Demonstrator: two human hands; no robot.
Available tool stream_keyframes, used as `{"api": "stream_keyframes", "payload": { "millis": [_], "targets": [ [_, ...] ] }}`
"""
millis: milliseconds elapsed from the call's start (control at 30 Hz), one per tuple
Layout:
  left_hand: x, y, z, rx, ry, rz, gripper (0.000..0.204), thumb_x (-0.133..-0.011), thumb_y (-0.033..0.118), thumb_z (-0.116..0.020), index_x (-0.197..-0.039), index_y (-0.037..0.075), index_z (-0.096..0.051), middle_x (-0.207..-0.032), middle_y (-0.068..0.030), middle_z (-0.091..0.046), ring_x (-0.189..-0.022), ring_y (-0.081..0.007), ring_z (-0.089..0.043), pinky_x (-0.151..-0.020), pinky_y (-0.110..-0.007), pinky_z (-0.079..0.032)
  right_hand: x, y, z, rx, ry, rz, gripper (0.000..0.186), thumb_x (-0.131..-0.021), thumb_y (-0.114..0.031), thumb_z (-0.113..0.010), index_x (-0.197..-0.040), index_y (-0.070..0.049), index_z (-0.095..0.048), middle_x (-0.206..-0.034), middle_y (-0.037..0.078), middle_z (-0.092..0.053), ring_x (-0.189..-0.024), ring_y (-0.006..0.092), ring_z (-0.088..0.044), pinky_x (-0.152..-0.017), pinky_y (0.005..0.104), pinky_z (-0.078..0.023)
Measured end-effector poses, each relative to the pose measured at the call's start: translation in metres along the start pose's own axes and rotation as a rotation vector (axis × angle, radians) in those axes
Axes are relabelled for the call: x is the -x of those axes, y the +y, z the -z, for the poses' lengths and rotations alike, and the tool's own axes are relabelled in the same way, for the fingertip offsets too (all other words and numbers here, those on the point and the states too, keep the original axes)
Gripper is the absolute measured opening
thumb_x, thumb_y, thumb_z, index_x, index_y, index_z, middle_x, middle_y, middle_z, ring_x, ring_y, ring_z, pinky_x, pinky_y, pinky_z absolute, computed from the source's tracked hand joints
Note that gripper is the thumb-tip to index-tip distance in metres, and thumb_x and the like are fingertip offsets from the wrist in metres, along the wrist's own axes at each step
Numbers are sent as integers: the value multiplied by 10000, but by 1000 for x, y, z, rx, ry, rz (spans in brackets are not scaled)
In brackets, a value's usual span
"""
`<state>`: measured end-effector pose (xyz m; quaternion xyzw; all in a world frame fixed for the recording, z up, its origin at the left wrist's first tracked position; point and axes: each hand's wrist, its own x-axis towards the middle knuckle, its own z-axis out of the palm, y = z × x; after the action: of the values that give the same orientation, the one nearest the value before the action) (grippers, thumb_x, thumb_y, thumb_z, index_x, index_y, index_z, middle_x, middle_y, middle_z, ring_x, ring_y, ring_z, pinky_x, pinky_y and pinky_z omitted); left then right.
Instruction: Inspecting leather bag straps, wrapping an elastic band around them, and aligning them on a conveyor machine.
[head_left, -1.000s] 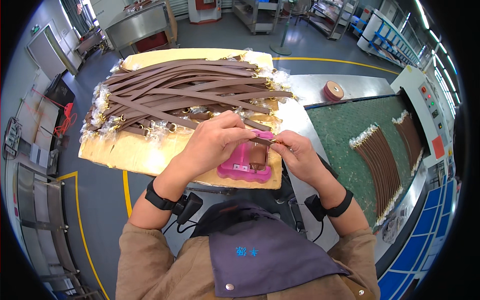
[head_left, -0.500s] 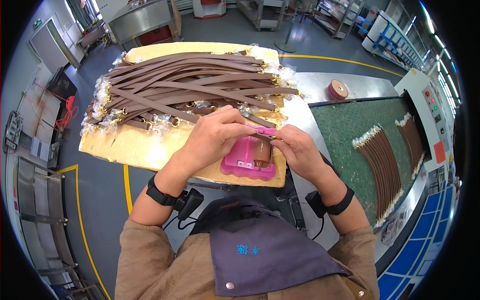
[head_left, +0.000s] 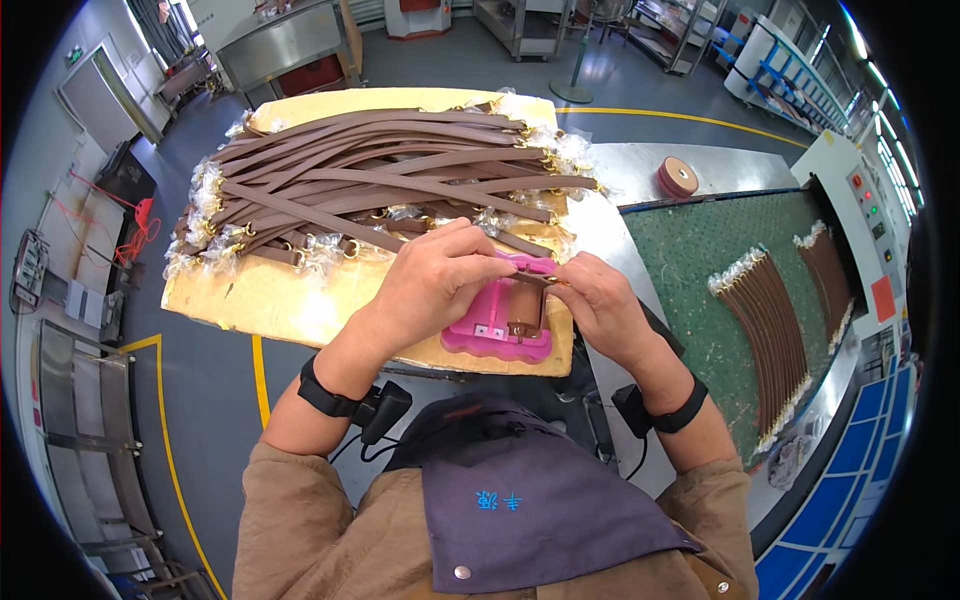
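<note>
A pink tray [head_left: 495,347] sits at the front right corner of the padded board, with a brown roller [head_left: 525,305] in its right part. Just above the roller, both hands hold a short stretch of brown strap [head_left: 533,277]. My left hand [head_left: 435,275] is closed with thumb and fingertips on its left end. At its right end, near a bit of gold metal, my right hand [head_left: 602,308] pinches it. Whether the strap touches the roller I cannot tell. Behind the hands lies a pile of brown straps [head_left: 390,150] with gold hardware and clear plastic wrapped ends.
The pile lies on a yellowish board [head_left: 250,290]. To the right, a green conveyor belt [head_left: 680,250] carries rows of brown straps [head_left: 765,340] and leads into a pale machine [head_left: 850,200] with buttons. A brown roll [head_left: 677,177] stands on the metal ledge.
Both hands stay over the pink tray with the strap. My left hand and the strap have shifted slightly down and right; otherwise little differs.
</note>
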<state>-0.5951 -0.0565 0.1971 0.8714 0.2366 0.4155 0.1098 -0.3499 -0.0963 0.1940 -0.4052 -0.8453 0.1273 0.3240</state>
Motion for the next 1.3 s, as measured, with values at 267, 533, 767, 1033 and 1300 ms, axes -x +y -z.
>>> {"api": "stream_keyframes", "payload": {
  "millis": [267,533,767,1033,1300],
  "targets": [
    [-2,3,-5,-12,-19,-19,235,-777,-31,-707,-977,88,-743,-883,-66,-672,-780,-255,-642,-664,-347,-537,8,6,1,-50,43,-22,163,-858,-30,-642,-1020,-12,-636,-781,143,-564,-805,334,-558,-717,421,-467],
    [-2,4,-11,-59,8,-82,251,-721,-7,-680,-950,79,-735,-871,-66,-676,-781,-263,-667,-670,-362,-556,20,14,10,-44,51,-30,93,-857,-13,-635,-946,-3,-612,-763,139,-532,-782,326,-528,-690,413,-439],
    [-2,6,-10,-78,-21,-105,291,-716,-33,-702,-983,80,-733,-898,-77,-688,-804,-273,-676,-693,-369,-552,47,23,23,-18,121,-180,37,-848,9,-629,-870,12,-599,-745,135,-509,-764,299,-528,-662,377,-424],
    [0,6,-11,-103,-32,-131,283,-711,-27,-695,-972,75,-731,-909,-78,-691,-813,-280,-677,-700,-373,-549,91,39,33,3,277,-239,52,-853,6,-640,-896,16,-613,-754,128,-536,-706,285,-532,-638,355,-432],
    [-2,6,-10,-106,-27,-139,269,-721,-20,-691,-971,69,-730,-907,-81,-690,-814,-284,-676,-717,-375,-548,142,61,46,53,395,-407,49,-890,-8,-637,-928,15,-616,-795,103,-536,-711,223,-537,-654,307,-430]
  ]
}}
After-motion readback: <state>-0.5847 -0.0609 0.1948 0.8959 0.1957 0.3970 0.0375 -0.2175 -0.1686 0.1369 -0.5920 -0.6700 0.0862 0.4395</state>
